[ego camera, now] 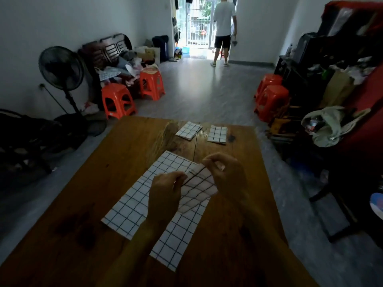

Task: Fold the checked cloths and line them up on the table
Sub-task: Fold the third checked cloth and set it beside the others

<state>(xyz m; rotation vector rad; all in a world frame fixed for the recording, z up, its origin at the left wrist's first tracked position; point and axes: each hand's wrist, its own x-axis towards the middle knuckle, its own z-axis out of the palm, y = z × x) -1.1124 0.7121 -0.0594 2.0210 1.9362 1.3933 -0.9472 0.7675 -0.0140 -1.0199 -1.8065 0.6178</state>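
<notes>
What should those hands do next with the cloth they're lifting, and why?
Probably carry the pinched edge across and lay it flat. Both the left hand and right hand hold one side of the open cloth raised, mid-fold, while two folded cloths already lie at the far edge.

Two bare forearms entering from the bottom edge, no sleeves, cuffs or gloves anywhere along their visible length. Left hand (163,195) seen from the back, knuckles and tendons faintly outlined. Right hand (226,172) also bare, with short, pale, unpainted nails on the fingertips (221,167). No rings, watch, bracelet or strap on either wrist. Both arms in dim light, their lower parts blurred toward the frame edge. Nothing else of the body or clothing in view.
</notes>
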